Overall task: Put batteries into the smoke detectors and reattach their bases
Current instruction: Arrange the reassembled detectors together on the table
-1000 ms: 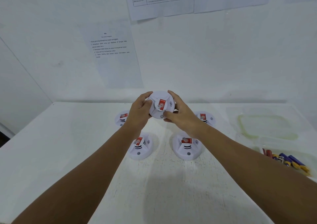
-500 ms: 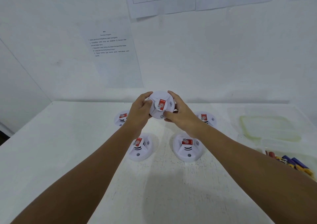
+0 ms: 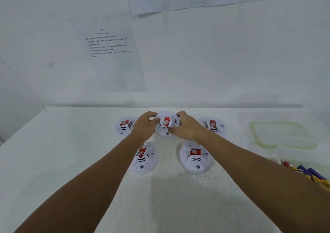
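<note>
A white wall stands at the back, with sheets of printed paper (image 3: pixel 109 54) stuck on it. In front of the wall is a white worktop (image 3: pixel 53 161).

There is just one view, from the head camera looking down. Two bare arms reach out over the worktop. The left hand (image 3: pixel 145 126) and the right hand (image 3: pixel 187 127) both hold one round white smoke detector (image 3: pixel 166 123) between them. The fingers of each hand curl round its edge, one hand on each side. This smoke detector has a red sticker on top. It is at the back middle of the worktop. You cannot tell if it sits on the worktop or is just above it.

Four more smoke detectors lie on the worktop around it. One is at the back left (image 3: pixel 124 126), partly behind the left hand. One is at the back right (image 3: pixel 213 126), just past the right hand. One is at the front left (image 3: pixel 144 158), under the left arm. One is at the front right (image 3: pixel 196 158), under the right arm. Each has a red sticker too.

Far to the right is a clear plastic box lid (image 3: pixel 278 134) with a green edge. Near it, by the right arm, lie some batteries (image 3: pixel 307 173) in red, blue and yellow, inside a clear box.
</note>
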Demonstrator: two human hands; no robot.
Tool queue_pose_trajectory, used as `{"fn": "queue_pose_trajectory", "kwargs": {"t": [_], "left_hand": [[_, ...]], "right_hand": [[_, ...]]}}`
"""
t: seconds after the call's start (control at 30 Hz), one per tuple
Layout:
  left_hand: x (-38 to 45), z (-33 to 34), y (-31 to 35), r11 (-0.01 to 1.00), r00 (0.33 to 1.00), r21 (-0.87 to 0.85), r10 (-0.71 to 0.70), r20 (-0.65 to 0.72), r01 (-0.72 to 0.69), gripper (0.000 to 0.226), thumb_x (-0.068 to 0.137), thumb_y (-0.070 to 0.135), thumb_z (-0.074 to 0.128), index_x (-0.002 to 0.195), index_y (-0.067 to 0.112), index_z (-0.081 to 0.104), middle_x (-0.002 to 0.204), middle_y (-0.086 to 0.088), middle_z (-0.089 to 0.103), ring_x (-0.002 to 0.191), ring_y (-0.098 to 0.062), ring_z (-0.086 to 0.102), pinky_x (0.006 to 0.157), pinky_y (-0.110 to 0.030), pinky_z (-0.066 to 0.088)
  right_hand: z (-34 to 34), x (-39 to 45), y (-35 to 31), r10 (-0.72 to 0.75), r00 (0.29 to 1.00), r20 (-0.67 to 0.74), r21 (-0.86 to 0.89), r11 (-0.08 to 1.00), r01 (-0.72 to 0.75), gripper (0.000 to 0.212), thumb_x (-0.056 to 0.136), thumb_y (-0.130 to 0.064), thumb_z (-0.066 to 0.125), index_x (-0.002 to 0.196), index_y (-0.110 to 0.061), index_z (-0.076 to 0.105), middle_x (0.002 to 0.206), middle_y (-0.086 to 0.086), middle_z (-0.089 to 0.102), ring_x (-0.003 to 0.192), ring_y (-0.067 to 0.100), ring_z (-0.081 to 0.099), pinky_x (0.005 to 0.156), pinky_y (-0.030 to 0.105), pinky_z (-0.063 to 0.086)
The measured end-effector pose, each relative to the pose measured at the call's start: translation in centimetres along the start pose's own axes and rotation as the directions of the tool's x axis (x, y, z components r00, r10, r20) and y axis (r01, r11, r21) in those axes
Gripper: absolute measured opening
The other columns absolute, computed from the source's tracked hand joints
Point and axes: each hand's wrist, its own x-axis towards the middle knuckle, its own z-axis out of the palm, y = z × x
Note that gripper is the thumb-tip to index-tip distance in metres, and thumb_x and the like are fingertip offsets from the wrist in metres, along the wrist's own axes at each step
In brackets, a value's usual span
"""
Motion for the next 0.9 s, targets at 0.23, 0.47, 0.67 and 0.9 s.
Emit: {"fn": "queue_pose_trajectory", "kwargs": {"t": [0.23, 0.47, 0.67, 0.9], "left_hand": [[1.0, 0.2, -0.4, 0.952, 0.999, 0.303, 0.033, 0.031, -0.041, 0.031, 0.107, 0.029, 0.052, 0.134, 0.018, 0.063, 0.129, -0.004, 0.067, 0.108, -0.017, 0.061, 0.081, -0.025, 0.046], [1.3, 0.5, -0.7, 0.897, 0.995, 0.434, 0.096, -0.001, -0.086, 0.030, 0.105, 0.025, 0.056, 0.133, 0.016, 0.063, 0.133, -0.011, 0.060, 0.101, -0.019, 0.056, 0.086, -0.030, 0.043], [-0.1, 2.6, 1.7, 0.784, 0.840, 0.467, 0.524, -0.144, -0.409, 0.027, 0.099, 0.018, 0.061, 0.126, 0.015, 0.063, 0.116, -0.008, 0.048, 0.108, -0.028, 0.058, 0.088, -0.035, 0.048], [-1.4, 8.3, 5.2, 0.781, 0.898, 0.452, 0.420, 0.131, -0.431, 0.030, 0.104, 0.036, 0.055, 0.125, 0.017, 0.066, 0.123, -0.010, 0.056, 0.109, -0.025, 0.061, 0.094, -0.041, 0.051]], "right_hand": [[1.3, 1.9, 0.8, 0.078, 0.997, -0.008, -0.208, 0.975, -0.078, 0.062, 0.075, -0.055, 0.073, 0.118, -0.013, 0.057, 0.114, 0.013, 0.055, 0.101, 0.031, 0.060, 0.087, 0.043, 0.054], [0.8, 1.2, 0.8, 0.067, 0.998, 0.015, -0.268, 0.962, -0.061, 0.061, 0.086, -0.060, 0.066, 0.123, -0.012, 0.058, 0.122, 0.018, 0.053, 0.113, 0.035, 0.056, 0.095, 0.046, 0.050], [-1.6, -2.3, 0.3, -0.123, 0.940, -0.317, -0.080, 0.992, 0.102, 0.058, 0.097, -0.050, 0.060, 0.143, -0.019, 0.044, 0.117, 0.006, 0.057, 0.110, 0.021, 0.055, 0.093, 0.035, 0.045], [-6.1, -4.5, 4.6, 0.108, 0.866, -0.488, 0.117, 0.991, -0.058, 0.043, 0.092, -0.024, 0.055, 0.135, -0.020, 0.051, 0.109, 0.009, 0.059, 0.106, 0.027, 0.059, 0.096, 0.044, 0.050]]}}
